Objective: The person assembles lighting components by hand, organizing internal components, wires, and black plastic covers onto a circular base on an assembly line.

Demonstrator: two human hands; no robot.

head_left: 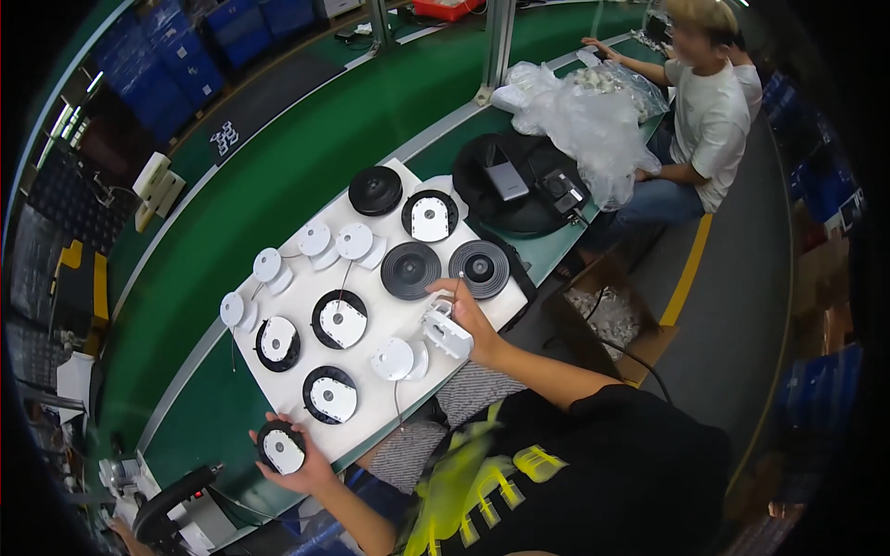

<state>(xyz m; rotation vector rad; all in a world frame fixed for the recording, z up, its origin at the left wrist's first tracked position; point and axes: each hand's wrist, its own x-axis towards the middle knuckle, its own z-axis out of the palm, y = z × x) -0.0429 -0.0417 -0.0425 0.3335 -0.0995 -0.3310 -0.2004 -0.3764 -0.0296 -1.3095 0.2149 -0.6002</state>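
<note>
At the front left corner of the white board (264, 371), my left hand (312, 471) is closed round a black round base with a white plate (281, 448) on it. My right hand (477, 326) grips a white plastic bracket (447, 332) above the board's right front part. Just left of that bracket lies a white spool-shaped part (393, 360) with a thin cable hanging over the front edge. Several more black bases with white plates (339, 320) rest on the board. Behind my right hand are two dark ribbed discs (411, 271), lying flat.
White spool-shaped parts (317, 240) line the board's far left side. A black bag (482, 190) with devices and clear plastic bags (579, 116) lie beyond the right end. A co-worker (709, 111) sits there. An open carton (612, 320) stands on the floor to the right.
</note>
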